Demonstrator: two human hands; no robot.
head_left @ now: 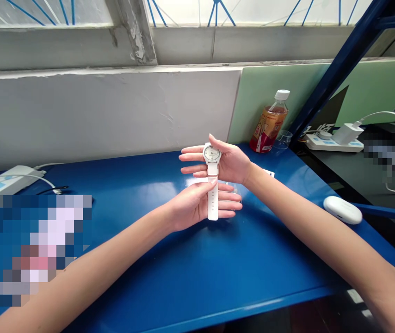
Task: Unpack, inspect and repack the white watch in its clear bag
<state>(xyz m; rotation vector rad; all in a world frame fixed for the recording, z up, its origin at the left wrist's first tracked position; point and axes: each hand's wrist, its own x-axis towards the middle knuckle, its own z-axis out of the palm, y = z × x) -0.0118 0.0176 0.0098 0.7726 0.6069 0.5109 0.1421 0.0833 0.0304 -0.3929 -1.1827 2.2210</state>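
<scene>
A white wristwatch (212,196) with a round pale dial hangs between my two hands above the blue desk, its strap stretched out straight. My left hand (194,203) is palm up, the thumb pressing the perforated strap against the fingers behind it. Just beyond, my right hand (234,162) has its fingers stretched out to the left, with the thumb raised. The watch's case lies in front of these fingers, near the thumb. Behind my hands, something clear and a small white piece show in part on the desk; I cannot make out what they are.
On the blue desk (131,277), a red-labelled drink bottle (269,122) and a clear cup (282,139) stand at the back right. A white rounded case (342,209) lies by the right edge. Power strips (6,182) with cables sit at left and far right. A blurred patch covers the left.
</scene>
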